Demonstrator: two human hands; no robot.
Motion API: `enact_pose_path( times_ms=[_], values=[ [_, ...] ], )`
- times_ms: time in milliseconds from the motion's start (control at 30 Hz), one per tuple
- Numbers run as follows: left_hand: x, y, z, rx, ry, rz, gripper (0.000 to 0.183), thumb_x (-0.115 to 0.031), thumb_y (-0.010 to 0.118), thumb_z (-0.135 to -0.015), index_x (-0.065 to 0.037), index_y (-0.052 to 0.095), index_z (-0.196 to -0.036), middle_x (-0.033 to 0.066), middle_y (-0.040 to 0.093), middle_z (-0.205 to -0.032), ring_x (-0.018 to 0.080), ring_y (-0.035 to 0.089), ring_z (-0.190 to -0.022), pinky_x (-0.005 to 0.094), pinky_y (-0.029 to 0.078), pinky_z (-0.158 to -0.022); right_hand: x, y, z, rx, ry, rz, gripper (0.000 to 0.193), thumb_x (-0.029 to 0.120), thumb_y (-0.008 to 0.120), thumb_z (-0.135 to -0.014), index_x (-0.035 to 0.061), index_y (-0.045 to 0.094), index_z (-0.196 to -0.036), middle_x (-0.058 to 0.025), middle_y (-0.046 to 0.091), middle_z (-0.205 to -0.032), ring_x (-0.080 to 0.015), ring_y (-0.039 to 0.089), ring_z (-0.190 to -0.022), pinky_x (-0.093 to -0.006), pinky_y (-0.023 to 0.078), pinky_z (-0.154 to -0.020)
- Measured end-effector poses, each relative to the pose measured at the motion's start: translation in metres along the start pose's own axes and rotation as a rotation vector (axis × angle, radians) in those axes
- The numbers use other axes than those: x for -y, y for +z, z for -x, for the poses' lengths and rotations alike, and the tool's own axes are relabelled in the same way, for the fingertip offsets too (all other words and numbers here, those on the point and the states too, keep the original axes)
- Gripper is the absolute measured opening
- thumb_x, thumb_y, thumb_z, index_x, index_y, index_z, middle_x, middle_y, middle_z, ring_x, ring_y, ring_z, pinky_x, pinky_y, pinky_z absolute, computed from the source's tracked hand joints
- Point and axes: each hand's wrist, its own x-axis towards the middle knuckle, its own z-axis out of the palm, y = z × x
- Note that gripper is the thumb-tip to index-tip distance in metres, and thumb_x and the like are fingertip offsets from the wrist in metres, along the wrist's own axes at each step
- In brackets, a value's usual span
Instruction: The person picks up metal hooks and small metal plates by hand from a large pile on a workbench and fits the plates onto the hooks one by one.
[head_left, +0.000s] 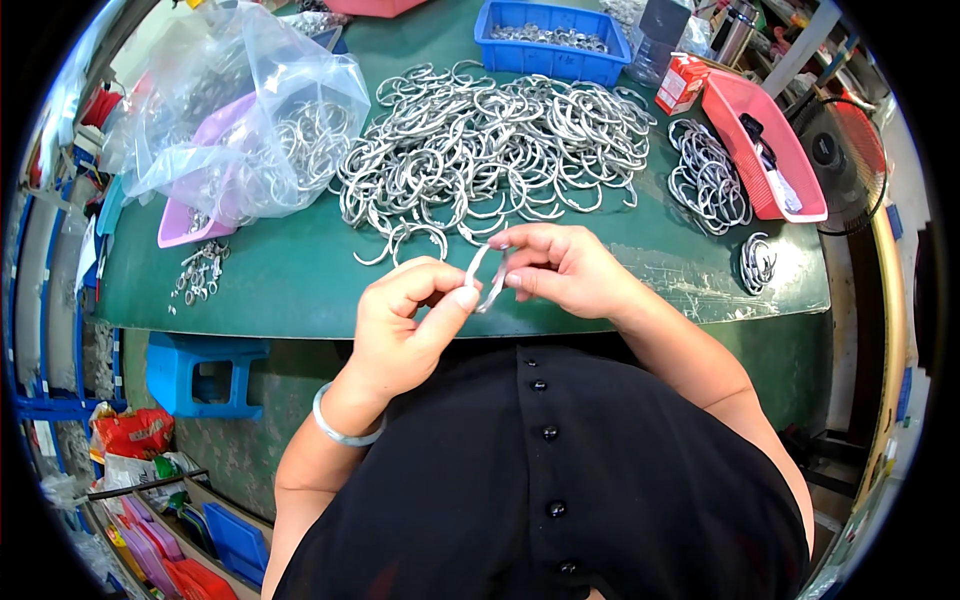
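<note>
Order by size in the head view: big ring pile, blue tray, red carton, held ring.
1. Big ring pile
2. Blue tray
3. Red carton and held ring: too alike to rank; ring looks nearer.

Bright indoor light, white glare on the green table (290, 285) at right, curved fisheye edges, black corners

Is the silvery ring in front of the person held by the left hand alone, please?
No, the left hand and the right hand both have fingers on the silvery ring.
</note>
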Motion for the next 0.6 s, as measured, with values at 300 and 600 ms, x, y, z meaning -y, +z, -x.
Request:
enact_pose_path(
  times_ms=[300,600],
  values=[
    [-0.043,-0.078,-0.007,-0.384,0.363,-0.207,0.01,-0.006,0.049,-0.085,0.0,0.055,-0.09,0.0065,0.056,-0.084,0.0077,0.047,-0.065,0.0192,0.038,-0.056,-0.024,-0.021,-0.008,-0.252,-0.172,0.793,0.022,0.009,0.056,-0.074,0.002,0.059,-0.095,-0.0128,0.061,-0.079,-0.0271,0.059,-0.071,-0.0329,0.047,-0.067],
    [-0.083,-0.182,-0.071,-0.665,0.626,-0.869,0.02,-0.012,0.053,-0.085,0.003,0.058,-0.096,0.0062,0.061,-0.081,0.01,0.055,-0.071,0.0203,0.043,-0.065,-0.032,-0.001,-0.03,-0.089,-0.239,1.099,0.018,0.014,0.058,-0.074,0.0049,0.059,-0.09,-0.0089,0.056,-0.083,-0.0273,0.056,-0.081,-0.0366,0.045,-0.07]
  ],
)
